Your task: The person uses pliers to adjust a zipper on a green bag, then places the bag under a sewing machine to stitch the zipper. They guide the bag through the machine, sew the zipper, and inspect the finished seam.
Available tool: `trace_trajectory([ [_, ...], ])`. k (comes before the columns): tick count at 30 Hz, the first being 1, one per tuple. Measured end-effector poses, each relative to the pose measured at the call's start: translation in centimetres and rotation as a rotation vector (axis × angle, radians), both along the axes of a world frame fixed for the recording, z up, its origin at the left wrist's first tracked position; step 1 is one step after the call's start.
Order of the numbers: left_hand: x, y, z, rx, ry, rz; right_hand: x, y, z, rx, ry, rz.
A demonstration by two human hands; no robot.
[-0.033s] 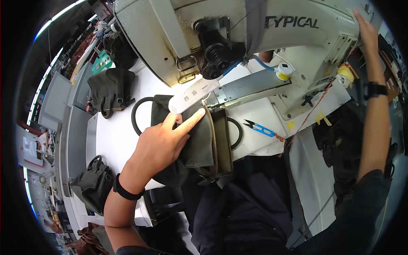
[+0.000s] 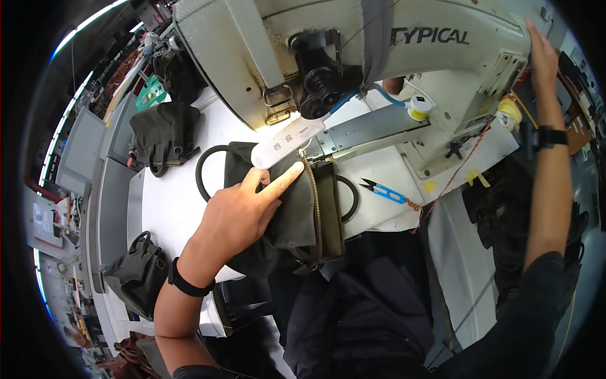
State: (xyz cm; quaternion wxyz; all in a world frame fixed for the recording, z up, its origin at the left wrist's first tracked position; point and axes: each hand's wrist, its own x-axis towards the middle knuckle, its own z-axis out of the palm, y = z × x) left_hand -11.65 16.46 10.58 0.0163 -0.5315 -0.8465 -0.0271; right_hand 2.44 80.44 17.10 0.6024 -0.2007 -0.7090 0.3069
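Over the white counter, at the bed of the cream metal sewing machine, the left hand, fingers apart, seemingly positions a soft dark-olive zippered bag, needing steady pressure next, the right hand's grip at the machine's right end unclear.

The white table bears a sewing machine, blue snips and, seemingly, two dark handled bags

a warm glow spills beneath the sewing machine, and the white tabletop is blazing, almost washed out! strip lights glare down the left rim, bowing with the fisheye; corners drop to black, yet the central zipper reads crisp.
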Motion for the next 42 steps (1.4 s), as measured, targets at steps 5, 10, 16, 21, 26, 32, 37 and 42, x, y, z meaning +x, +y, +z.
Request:
trace_trajectory([
  [5, -0.4, -0.5, -0.5, 0.088, 0.014, -0.067, 1.3, -1.9, 0.9, 0.005, 0.031, -0.089],
  [10, -1.1, -0.8, -0.9, 0.078, 0.028, -0.087, 5.1, -15.5, -0.4, 0.127, 0.333, -0.079],
  [16, -1.2, -0.3, -0.3, 0.016, -0.008, -0.068, -0.7, -39.9, -11.3, -0.091, -0.182, 0.637],
  [21, -0.9, -0.4, -0.5, 0.034, -0.02, -0.035, -7.8, -42.5, -11.8, -0.411, -0.149, 0.841],
  [26, -1.5, -0.7, -0.5, 0.024, -0.079, -0.028, -8.5, -43.9, -12.5, -0.275, -0.288, 0.577],
  [32, -1.7, -0.7, -0.7, 0.065, -0.122, -0.057, -8.1, -45.0, -13.0, -0.171, -0.375, 0.386],
  [37, 0.2, -0.9, -0.9, 0.111, -0.113, -0.031, -3.2, -46.3, -16.1, -0.638, -0.267, 0.902],
  [42, 1.3, -1.4, -0.9, 0.197, 0.044, -0.186, -3.5, -48.0, -16.7, -0.808, -0.119, 1.061],
])
